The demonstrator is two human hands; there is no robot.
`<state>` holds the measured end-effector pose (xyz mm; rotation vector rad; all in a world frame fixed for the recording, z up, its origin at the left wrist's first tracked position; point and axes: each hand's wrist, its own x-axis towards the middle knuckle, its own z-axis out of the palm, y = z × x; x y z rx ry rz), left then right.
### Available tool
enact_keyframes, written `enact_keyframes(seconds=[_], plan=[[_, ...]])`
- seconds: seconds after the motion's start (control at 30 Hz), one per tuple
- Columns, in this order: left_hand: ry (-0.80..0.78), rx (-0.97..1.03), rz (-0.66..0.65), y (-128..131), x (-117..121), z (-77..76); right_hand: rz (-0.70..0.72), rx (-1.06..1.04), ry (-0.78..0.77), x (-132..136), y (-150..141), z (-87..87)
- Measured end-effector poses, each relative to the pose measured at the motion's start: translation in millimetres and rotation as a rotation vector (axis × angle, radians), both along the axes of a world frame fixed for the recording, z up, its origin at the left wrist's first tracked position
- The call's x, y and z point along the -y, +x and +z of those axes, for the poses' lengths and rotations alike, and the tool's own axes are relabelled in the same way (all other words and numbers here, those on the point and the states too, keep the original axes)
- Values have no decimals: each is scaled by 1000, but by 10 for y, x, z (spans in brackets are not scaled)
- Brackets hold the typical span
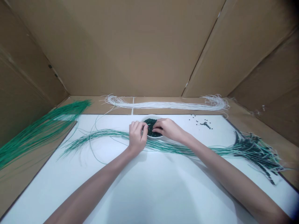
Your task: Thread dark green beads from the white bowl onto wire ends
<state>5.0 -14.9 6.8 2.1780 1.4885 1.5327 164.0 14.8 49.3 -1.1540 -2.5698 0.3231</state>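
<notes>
A white bowl (157,137) full of small dark green beads (149,123) stands in the middle of the white table. My left hand (137,137) is at the bowl's left rim, thumb and fingers pinched on a thin white string (149,124), whose short end points over the beads. From the right, my right hand (168,128) reaches in with its fingers bent together just above the beads. Whatever is between its fingertips is hidden. Below both hands a long bundle of green strings (179,149) lies across the table.
Bead-covered string ends (254,149) spread at the right. Loose dark beads (206,124) are scattered behind my right hand. A bundle of white strings (163,105) lies along the back, and more green strings (46,130) hang at the left. Cardboard walls (144,46) enclose the table.
</notes>
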Motion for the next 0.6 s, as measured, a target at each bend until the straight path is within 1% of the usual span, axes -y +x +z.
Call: enact_keyframes(seconds=[0.1, 0.23, 0.33, 0.47, 0.6], plan=[[3, -5, -9, 0, 0, -1, -16, -100, -44, -17, 8, 25], [6, -23, -11, 2, -4, -5, 10, -317, -174, -64, 28, 44], [-2, -28, -16, 5, -6, -10, 30, -456, -258, -107, 50, 15], [-15, -35, -26, 6, -7, -9, 53, -525, -349, -129, 70, -26], [-13, -38, -19, 5, -11, 2, 72, -549, -392, -116, 68, -16]])
